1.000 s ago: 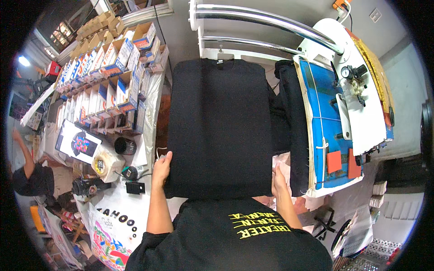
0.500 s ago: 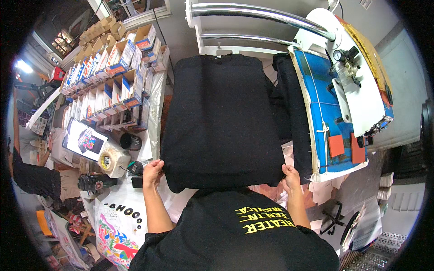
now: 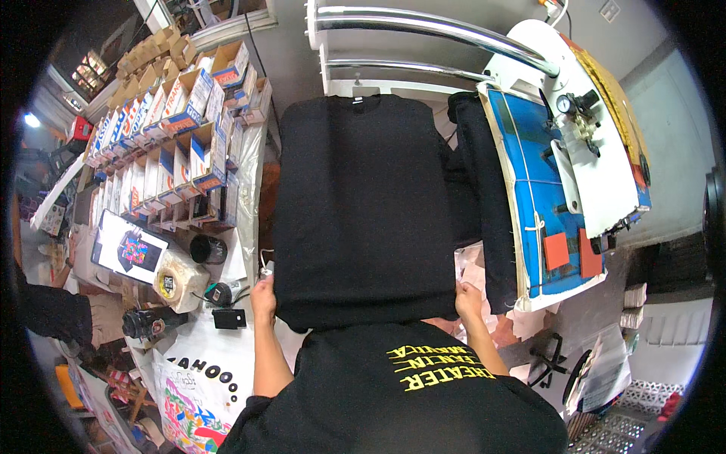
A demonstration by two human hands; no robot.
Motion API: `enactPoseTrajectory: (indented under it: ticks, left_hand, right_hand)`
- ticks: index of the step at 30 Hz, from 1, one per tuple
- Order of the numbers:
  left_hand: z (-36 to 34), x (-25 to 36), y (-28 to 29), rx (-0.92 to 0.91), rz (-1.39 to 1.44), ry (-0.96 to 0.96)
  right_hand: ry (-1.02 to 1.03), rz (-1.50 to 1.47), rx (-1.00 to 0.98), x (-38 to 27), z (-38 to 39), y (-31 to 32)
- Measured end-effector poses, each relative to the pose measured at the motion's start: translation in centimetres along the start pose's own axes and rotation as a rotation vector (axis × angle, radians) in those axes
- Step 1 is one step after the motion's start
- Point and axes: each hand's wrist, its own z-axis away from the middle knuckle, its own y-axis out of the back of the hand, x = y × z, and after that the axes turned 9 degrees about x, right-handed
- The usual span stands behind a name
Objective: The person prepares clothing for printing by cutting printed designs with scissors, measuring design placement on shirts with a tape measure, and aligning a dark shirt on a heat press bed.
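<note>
A black T-shirt [image 3: 363, 204] lies spread flat in front of me, its collar and small white label at the far end. My left hand [image 3: 265, 297] is closed at the shirt's lower left edge, with the fingers partly hidden by the cloth. At the lower right edge, my right hand [image 3: 468, 300] pinches the fabric between thumb and fingers. The surface under the shirt is covered by it. More black cloth [image 3: 484, 189] hangs or lies along the right side.
A white press machine [image 3: 601, 144] with a blue pad [image 3: 533, 151] stands at right. Chrome tubes [image 3: 423, 23] cross the back. To the left are stacked cardboard boxes [image 3: 174, 144], a tablet [image 3: 130, 246], a tape roll [image 3: 178, 281] and a dark jar [image 3: 208, 248]. Another person [image 3: 57, 303] is far left.
My hands have come slightly closer together and a little nearer to me, still at the shirt's lower edges. The shirt's near end looks narrower. The whole view has shifted slightly.
</note>
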Motion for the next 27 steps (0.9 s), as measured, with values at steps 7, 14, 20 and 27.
enactPoseTrajectory:
  ticks: [7,14,20,27]
  left_hand:
    - [-9.8,13.0,-7.6,-0.012,-0.106,-0.404]
    - [-25.6,28.9,-17.7,-0.046,0.211,-0.295]
    - [-27.4,31.4,-20.4,0.114,-0.298,-0.496]
    - [-26.5,31.8,-23.5,0.543,-0.51,-0.978]
  right_hand:
    - [0.49,-0.174,0.225,-14.5,-12.6,-0.9]
    - [0.526,-0.062,0.443,-31.1,-30.2,-7.5]
    - [0.048,-0.047,0.16,-34.6,-33.5,-9.1]
    - [0.431,0.162,0.529,-35.4,-32.5,-9.3]
